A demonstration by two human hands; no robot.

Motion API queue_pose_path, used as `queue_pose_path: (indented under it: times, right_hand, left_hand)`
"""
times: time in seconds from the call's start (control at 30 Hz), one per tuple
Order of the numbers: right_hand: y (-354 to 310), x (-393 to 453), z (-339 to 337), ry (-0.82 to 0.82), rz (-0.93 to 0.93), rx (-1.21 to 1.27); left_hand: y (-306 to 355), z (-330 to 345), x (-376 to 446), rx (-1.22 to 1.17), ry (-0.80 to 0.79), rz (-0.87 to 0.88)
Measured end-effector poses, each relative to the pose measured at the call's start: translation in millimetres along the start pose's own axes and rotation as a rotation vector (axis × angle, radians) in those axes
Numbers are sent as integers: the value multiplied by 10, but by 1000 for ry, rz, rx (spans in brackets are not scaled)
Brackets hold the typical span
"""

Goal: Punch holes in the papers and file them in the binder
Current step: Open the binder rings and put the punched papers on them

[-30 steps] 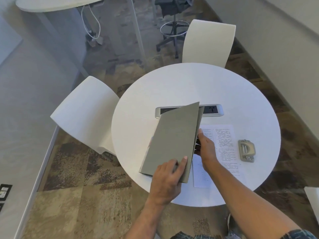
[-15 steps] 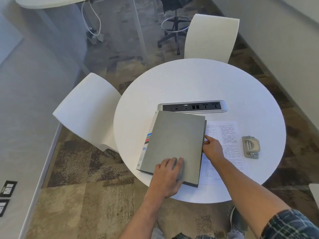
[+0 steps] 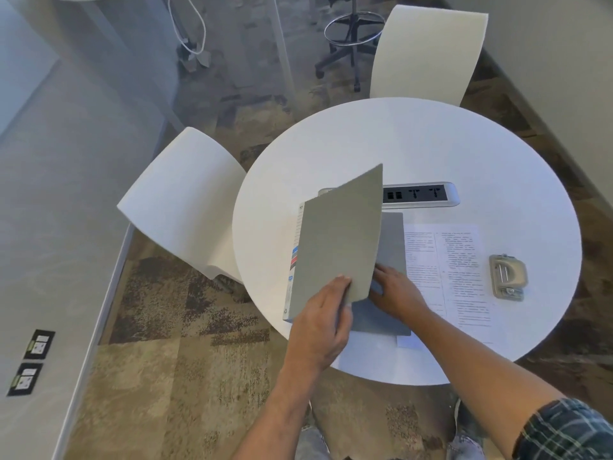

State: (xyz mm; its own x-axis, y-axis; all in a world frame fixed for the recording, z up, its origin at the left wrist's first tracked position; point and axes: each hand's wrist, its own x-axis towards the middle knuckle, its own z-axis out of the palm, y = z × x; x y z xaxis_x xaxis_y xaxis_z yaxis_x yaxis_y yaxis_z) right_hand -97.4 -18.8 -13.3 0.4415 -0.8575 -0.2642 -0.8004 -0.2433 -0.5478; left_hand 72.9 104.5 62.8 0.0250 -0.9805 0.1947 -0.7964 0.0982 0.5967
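Binder (image 3: 335, 247): grey, on the near-left part of the round white table (image 3: 431, 144); front cover raised and tilted up toward the left, spine with a white label and coloured tabs along its left edge; inner grey board lying flat beneath the lifted cover; contents under the cover hidden.

Left hand (image 3: 320, 327): grip closed on the lower right corner of the raised cover, fingers curled over its edge, thumb side out of sight behind it.

Right hand (image 3: 394, 290): laid on the flat inner board just right of the raised cover, fingertips tucked under the cover's edge; whether this grip holds anything cannot be told; forearm running down to a plaid sleeve (image 3: 570, 429) at the lower right corner.

Papers (image 3: 454, 270): white printed sheets lying flat on the table, just right of the binder, their left edge partly covered by the board; one white corner showing below the board's near right corner.

Hole punch (image 3: 507, 276): grey metal, resting on the table right of the papers, apart from both hands.

Power strip (image 3: 421, 194): silver-framed socket panel set into the table behind the binder, its left end hidden by the raised cover.

Surroundings: white chair (image 3: 185, 200) at the table's left; second white chair (image 3: 428, 51) at its far side; black stool base (image 3: 348, 38) beyond; patterned brown carpet (image 3: 172, 343) underfoot.
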Motion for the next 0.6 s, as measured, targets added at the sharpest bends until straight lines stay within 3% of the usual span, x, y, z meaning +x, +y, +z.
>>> queue_pose_path:
  times: [0.1, 0.2, 0.43, 0.6]
  right_hand:
    - [-11, 79, 199, -162, -13, -241]
    - [-60, 37, 253, -203, -31, -392]
    - [-83, 18, 279, -219, -43, -486]
    - [-93, 14, 290, -255, -32, -516]
  left_hand:
    - [1, -243, 5, -92, 56, -139]
    - [-26, -507, -18, -206, 159, -302]
    - [-699, -1005, -111, -449, 811, -697]
    - [-1432, -1154, -224, -468, 935, -1026]
